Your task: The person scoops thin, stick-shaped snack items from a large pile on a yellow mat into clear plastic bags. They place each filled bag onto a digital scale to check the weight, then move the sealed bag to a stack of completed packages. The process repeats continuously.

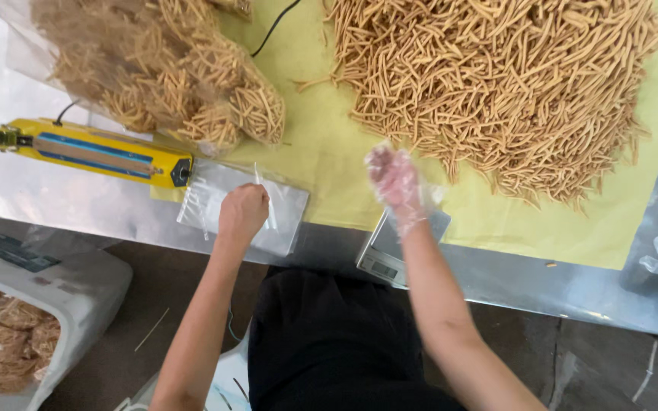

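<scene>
Probably snack-packing workshop: heat sealer (104, 154), loose sticks (496, 84)

One loose heap of fried snack sticks (496, 84) lies at the far right of the yellow sheet (329, 152), one only. Near its left edge sit several filled bags (169, 68), too bunched to count, one yellow sealer (93, 152), one scale (390, 255). Two hands: left hand (241, 213), right hand (394, 179).

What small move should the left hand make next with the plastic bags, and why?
Probably lift one bag clear of the stack. The left hand is closed on the top of the clear plastic bags lying flat beside the yellow sealer, while the gloved right hand waits, seemingly empty, at the edge of the loose snack sticks.
</scene>
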